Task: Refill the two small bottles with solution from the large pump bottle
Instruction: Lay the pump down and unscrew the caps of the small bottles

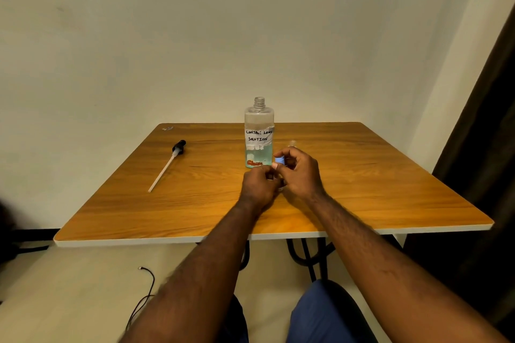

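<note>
Looking down through the head view, I have both hands meeting over the table [390, 175], just in front of the large bottle [259, 131].

- Left hand [259, 184]: fingers are curled round a small pale item, mostly hidden. Only a sliver shows, and it looks like the held small bottle [281, 188].
- Right hand [300, 172]: thumb and forefinger pinch a blue cap [280, 160] directly above the left hand's grip. The remaining fingers are loosely curled.
- Large bottle: stands upright at table centre, neck uncapped, roughly one third full of bluish liquid. Its handwritten label reads "CONTACT LENS SOLUTION".
- Second small bottle [292, 143]: only its clear top shows behind my right hand, just beside the large bottle on its right.
- Pump [178, 147]: lies flat on the table, well apart to the left, with its dip tube pointing toward me.
- Cable [147, 287]: lies on the floor below the table.
</note>
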